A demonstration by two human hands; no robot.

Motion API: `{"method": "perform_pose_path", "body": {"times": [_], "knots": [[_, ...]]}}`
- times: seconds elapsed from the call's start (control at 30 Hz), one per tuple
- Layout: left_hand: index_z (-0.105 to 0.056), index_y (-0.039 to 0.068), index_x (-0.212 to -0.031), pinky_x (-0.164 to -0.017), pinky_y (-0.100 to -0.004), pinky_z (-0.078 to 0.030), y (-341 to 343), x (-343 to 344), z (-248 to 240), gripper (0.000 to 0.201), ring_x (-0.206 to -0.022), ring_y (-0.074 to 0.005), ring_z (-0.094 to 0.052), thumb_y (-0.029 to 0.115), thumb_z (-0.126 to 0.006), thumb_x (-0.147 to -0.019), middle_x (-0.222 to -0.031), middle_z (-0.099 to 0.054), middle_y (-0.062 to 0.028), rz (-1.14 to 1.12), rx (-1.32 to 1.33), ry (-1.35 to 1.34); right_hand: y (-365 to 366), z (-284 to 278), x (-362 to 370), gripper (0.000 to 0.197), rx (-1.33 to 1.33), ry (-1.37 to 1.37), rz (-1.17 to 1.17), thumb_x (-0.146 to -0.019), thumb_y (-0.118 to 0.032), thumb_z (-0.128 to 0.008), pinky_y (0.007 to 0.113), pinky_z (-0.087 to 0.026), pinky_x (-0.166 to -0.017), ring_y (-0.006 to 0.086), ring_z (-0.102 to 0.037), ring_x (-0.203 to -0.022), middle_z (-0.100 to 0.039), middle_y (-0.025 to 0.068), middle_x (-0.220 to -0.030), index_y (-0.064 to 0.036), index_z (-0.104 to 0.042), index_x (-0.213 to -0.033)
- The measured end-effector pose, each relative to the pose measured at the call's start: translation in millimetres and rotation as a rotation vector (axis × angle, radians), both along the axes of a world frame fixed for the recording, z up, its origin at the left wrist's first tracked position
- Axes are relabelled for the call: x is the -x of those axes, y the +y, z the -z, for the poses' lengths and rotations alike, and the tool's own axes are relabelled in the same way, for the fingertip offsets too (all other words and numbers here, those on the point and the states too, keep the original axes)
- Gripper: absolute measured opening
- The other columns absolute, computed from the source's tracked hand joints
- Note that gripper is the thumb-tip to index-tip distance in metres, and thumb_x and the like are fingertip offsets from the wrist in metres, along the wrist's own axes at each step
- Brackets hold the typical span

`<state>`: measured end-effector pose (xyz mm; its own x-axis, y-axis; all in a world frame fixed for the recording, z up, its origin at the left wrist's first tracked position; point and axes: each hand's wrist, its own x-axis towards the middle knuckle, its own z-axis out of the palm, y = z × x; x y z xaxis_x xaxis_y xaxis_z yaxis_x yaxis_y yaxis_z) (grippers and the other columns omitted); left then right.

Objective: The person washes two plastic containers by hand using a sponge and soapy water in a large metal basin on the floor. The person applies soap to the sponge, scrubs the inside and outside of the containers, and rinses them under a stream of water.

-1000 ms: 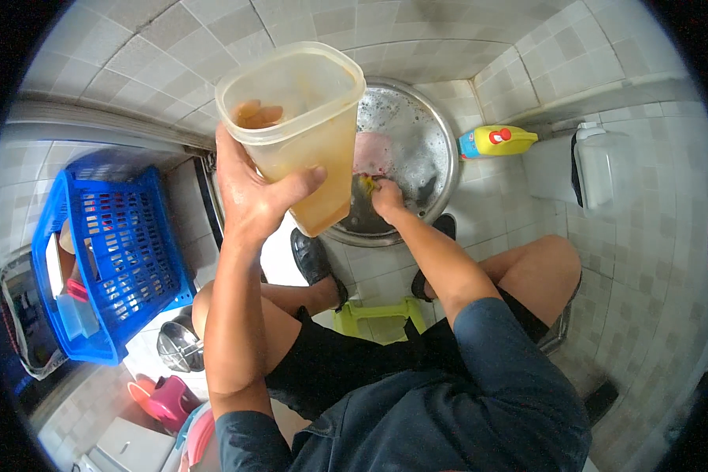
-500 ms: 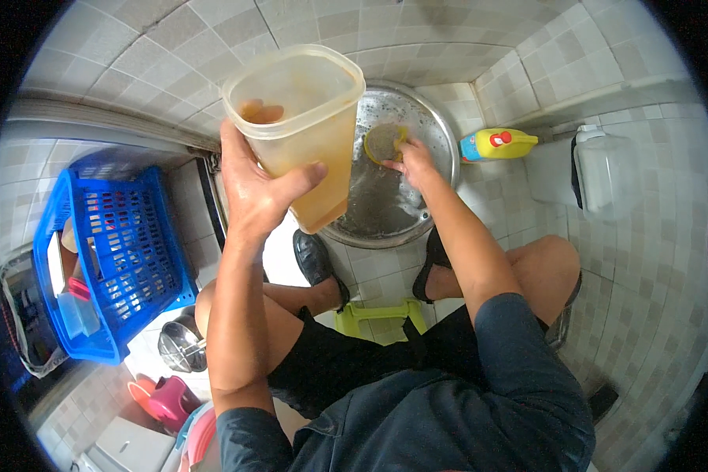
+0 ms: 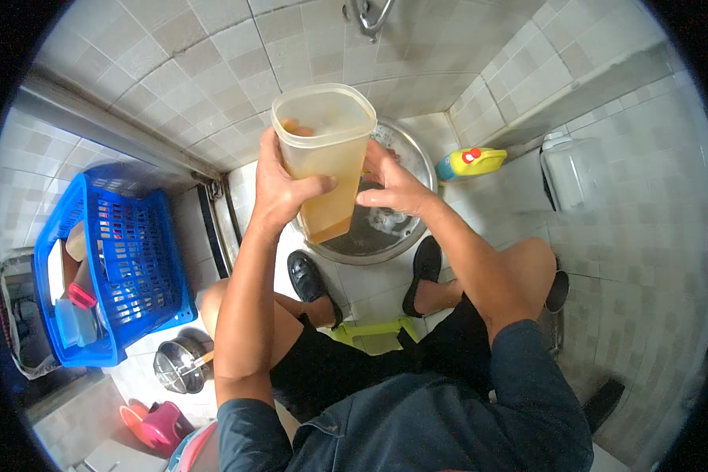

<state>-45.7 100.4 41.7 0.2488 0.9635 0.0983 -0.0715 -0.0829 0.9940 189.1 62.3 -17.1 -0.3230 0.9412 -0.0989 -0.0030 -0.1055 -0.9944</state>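
Small tiled washing corner, pale grey-beige square tiles on the walls (image 3: 173,71) and the floor (image 3: 629,259) alike. A metal tap (image 3: 370,16) sticks out up top. A blue plastic basket (image 3: 126,259) sits off to the left (stuffed with odds and ends), a yellow bottle (image 3: 472,163) lies by the right wall. Soft, even daylight.

Against the tiled ledge at right, a yellow plastic bottle (image 3: 470,163) lying on its side, blue at the neck end with a red and white round label patch on the body; just beyond it along the same ledge, a squat translucent white jug (image 3: 580,175) with a moulded handle, no label visible. Inside the blue basket (image 3: 138,259) at left, small packages too blurred to tell apart; no signs or screens.
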Motion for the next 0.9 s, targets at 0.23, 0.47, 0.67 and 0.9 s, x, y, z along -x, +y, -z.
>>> {"method": "perform_pose_path", "body": {"times": [0.23, 0.47, 0.67, 0.9], "knots": [[-0.04, 0.002, -0.145, -0.11, -0.0412, -0.044, -6.3, -26.1, -23.4, 0.097, -0.121, -0.0273, -0.058, 0.009, -0.081, -0.056, -0.127, -0.059, -0.0129, 0.208, 0.0, -0.369, -1.8, -85.4, -8.4, 0.109, -0.35, -0.118, -0.1, -0.072, -0.019, -0.092, 0.042, -0.034, -0.118, 0.0265, -0.042, -0.141, -0.047, 0.014, -0.15, -0.0044, -0.026, -0.158], [-0.029, 0.002, -0.159, -0.12, -0.0437, -0.03, -22.4, -75.3, -48.4, 0.11, -0.14, -0.0292, -0.045, 0.028, -0.086, -0.069, -0.152, -0.047, -0.0157, 0.232, -0.134, -0.424, -19.6, -141.7, -51.9, 0.095, -0.587, -0.254, 0.089, -0.074, -0.011, -0.09, 0.039, -0.041, -0.113, 0.0192, -0.048, -0.133, -0.053, 0.0075, -0.141, -0.0052, -0.035, -0.151], [-0.047, -0.003, -0.149, -0.104, -0.0374, -0.048, -8.5, -74.2, -7.8, 0.066, -0.122, -0.0243, -0.061, 0.025, -0.074, -0.095, -0.133, -0.066, -0.019, 0.097, 0.038, -0.183, -69.2, -155.4, -129.9, 0.099, -0.726, -0.373, 0.484, -0.069, -0.022, -0.094, 0.043, -0.043, -0.11, 0.025, -0.053, -0.127, -0.056, 0.0145, -0.134, 0.0012, -0.037, -0.146], [-0.058, -0.004, -0.135, -0.09, -0.0331, -0.053, -9.0, -77.7, 12.9, 0.049, -0.104, -0.0197, -0.069, 0.02, -0.075, -0.096, -0.116, -0.073, -0.0125, 0.097, 0.064, 0.124, -245.2, -108.3, -220.9, 0.091, -0.549, -0.885, 0.809, -0.073, -0.021, -0.092, 0.042, -0.049, -0.105, 0.0228, -0.059, -0.121, -0.058, 0.0117, -0.133, -0.0019, -0.04, -0.144]]}}
